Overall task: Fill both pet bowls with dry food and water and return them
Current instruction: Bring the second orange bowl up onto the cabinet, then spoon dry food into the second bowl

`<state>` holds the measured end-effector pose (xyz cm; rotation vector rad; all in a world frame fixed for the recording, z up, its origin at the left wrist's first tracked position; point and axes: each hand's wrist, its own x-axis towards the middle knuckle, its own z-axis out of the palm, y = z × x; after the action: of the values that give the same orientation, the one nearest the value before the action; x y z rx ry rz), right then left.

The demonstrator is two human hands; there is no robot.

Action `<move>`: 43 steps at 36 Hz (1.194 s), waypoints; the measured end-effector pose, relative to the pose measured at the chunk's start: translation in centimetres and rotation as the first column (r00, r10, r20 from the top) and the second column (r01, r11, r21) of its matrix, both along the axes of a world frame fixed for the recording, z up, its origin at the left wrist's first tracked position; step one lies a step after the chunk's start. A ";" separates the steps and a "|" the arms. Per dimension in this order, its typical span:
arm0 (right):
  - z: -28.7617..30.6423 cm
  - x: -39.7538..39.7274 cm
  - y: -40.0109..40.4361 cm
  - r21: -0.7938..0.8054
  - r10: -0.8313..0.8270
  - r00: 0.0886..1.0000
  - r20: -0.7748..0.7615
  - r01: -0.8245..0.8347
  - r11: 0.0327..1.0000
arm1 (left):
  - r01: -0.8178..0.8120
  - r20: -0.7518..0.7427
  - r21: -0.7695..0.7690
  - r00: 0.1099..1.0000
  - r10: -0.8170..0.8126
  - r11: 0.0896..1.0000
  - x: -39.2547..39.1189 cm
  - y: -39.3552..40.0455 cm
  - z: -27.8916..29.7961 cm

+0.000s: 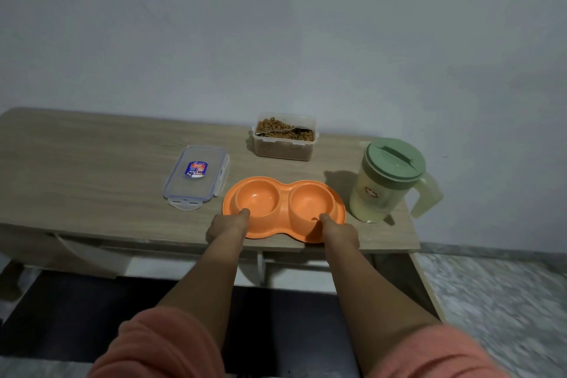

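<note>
Nearest the lens: two bare forearms in salmon sleeves (pixel 159 344), reaching forward to the near edge of the table (pixel 92 181).

Table: pale wood grain, set against a grey wall (pixel 276 24); dark mat and mottled floor below.

Jug (pixel 388 181): translucent, green lid on, upright at the right end of the table, handle turned right, pale liquid inside; just beside the dish, not touching.

Dish (pixel 283 209): orange, twin bowls, both wells bare; lay flat at the near table edge, between lid and jug.

Tub (pixel 284 139): clear, uncovered, filled with brown kibble, behind the dish near the wall; spoon (pixel 283 131) lay across the kibble.

Lid (pixel 196 176): clear, blue label, flat on the table left of the dish.

Left hand (pixel 228 225): gripped the dish's near-left rim, thumb over the edge, fingers tucked beneath.

Right hand (pixel 339 230): gripped the near-right rim likewise, thumb on top.
</note>
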<state>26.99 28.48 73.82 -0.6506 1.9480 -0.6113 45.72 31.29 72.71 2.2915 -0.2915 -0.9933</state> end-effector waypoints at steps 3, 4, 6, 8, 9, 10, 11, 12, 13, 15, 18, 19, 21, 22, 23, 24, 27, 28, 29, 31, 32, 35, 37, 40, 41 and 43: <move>-0.1 -0.1 -0.2 0.005 0.002 1.000 0.007 -0.002 1.000 | 0.006 0.004 0.004 1.000 -0.006 1.000 -0.1 0.1 -0.1; -0.1 -0.1 -0.2 0.007 0.006 1.000 0.006 -0.006 1.000 | 0.005 0.006 0.007 1.000 -0.005 1.000 -0.2 0.1 -0.1; -0.3 -0.2 -0.3 0.010 0.017 1.000 0.002 -0.017 1.000 | 0.002 0.013 0.009 1.000 -0.002 1.000 -0.2 0.1 -0.2; -0.4 -0.3 -0.4 0.013 0.028 1.000 -0.003 -0.028 1.000 | -0.007 0.022 0.005 1.000 0.007 1.000 -0.2 0.1 -0.3; -0.4 -0.4 -0.5 0.016 0.036 0.999 -0.008 -0.036 0.999 | -0.014 0.025 0.001 1.000 0.014 1.000 -0.2 0.1 -0.6; -0.4 -0.5 -0.5 0.020 0.046 0.999 -0.011 -0.046 0.999 | -0.021 0.027 0.000 0.999 0.021 1.000 -0.2 0.1 -0.8; -0.4 -0.6 -0.5 0.023 0.056 0.998 -0.010 -0.055 0.998 | -0.024 0.030 -0.001 0.999 0.024 1.000 -0.2 0.1 -1.0; -0.4 -0.6 -0.5 0.025 0.062 0.998 -0.009 -0.061 0.998 | -0.028 0.033 0.001 0.999 0.028 1.000 -0.1 0.1 -1.2; -0.4 -0.7 -0.6 0.025 0.068 0.998 -0.009 -0.068 0.997 | -0.031 0.036 0.000 0.999 0.031 1.000 -0.2 0.1 -1.3; -0.2 -0.8 -0.6 0.029 0.084 0.996 -0.013 -0.083 0.996 | -0.035 0.032 -0.003 0.999 0.035 0.999 -0.3 0.2 -1.0; -0.1 -0.9 -0.5 0.038 0.106 0.994 -0.018 -0.105 0.994 | -0.036 0.030 -0.002 0.999 0.036 0.999 -0.5 0.3 -0.7; 0.0 -0.9 -0.5 0.039 0.112 0.994 -0.019 -0.111 0.993 | -0.031 0.028 0.001 0.999 0.031 1.000 -0.5 0.3 -0.6; 0.3 -0.9 -0.4 0.046 0.129 0.991 -0.023 -0.127 0.991 | -0.015 0.033 0.016 0.999 0.015 1.000 -0.6 0.4 -0.6; 0.4 -0.9 -0.4 0.053 0.141 0.990 -0.025 -0.140 0.989 | -0.010 0.032 0.021 0.999 0.009 1.000 -0.5 0.4 -0.7; 0.6 -1.0 -0.4 0.056 0.155 0.987 -0.029 -0.154 0.987 | -0.007 0.032 0.021 0.999 0.006 1.000 -0.5 0.4 -0.6; 0.7 -1.0 -0.5 0.057 0.169 0.985 -0.035 -0.167 0.984 | -0.005 0.030 0.020 1.000 0.004 1.000 -0.5 0.4 -0.6; 1.0 -1.3 -0.6 0.051 0.228 0.968 -0.106 -0.224 0.973 | -0.011 0.056 0.012 0.998 0.010 1.000 -0.6 0.4 -0.2; 1.1 -1.4 -0.7 0.051 0.251 0.956 -0.153 -0.246 0.968 | -0.019 0.079 0.019 0.997 0.018 1.000 -0.6 0.4 0.1; 1.3 -1.5 -0.7 0.046 0.269 0.942 -0.202 -0.266 0.963 | -0.029 0.114 0.023 0.993 0.026 0.999 -0.6 0.4 0.3; 1.7 -1.5 -0.7 0.025 0.292 0.912 -0.289 -0.298 0.954 | -0.055 0.183 0.005 0.982 0.053 0.998 -0.5 0.3 0.9; 2.0 -1.5 -0.8 0.009 0.297 0.897 -0.327 -0.311 0.950 | -0.064 0.212 -0.022 0.975 0.067 0.998 -0.4 0.0 1.1; 2.9 -1.0 -1.2 -0.054 0.291 0.864 -0.411 -0.342 0.938 | -0.043 0.275 -0.096 0.959 0.068 0.994 0.0 -1.0 1.9; 3.2 -0.3 -1.7 -0.098 0.276 0.864 -0.420 -0.346 0.933 | -0.006 0.298 -0.108 0.954 0.039 0.994 0.2 -1.9 2.5; 3.8 0.8 -2.6 -0.169 0.257 0.893 -0.370 -0.336 0.927 | 0.069 0.302 -0.117 0.953 -0.031 0.991 0.9 -3.4 2.9; 3.9 1.1 -3.1 -0.188 0.252 0.903 -0.349 -0.331 0.925 | 0.100 0.297 -0.113 0.953 -0.063 0.989 1.2 -4.0 3.2; 4.3 1.9 -4.1 -0.210 0.240 0.923 -0.302 -0.310 0.927 | 0.163 0.273 -0.108 0.953 -0.129 0.981 1.9 -5.5 3.4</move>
<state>28.88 24.34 78.07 -1.2066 1.9908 -0.6226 47.64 25.81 76.07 2.3080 -0.6272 -0.7113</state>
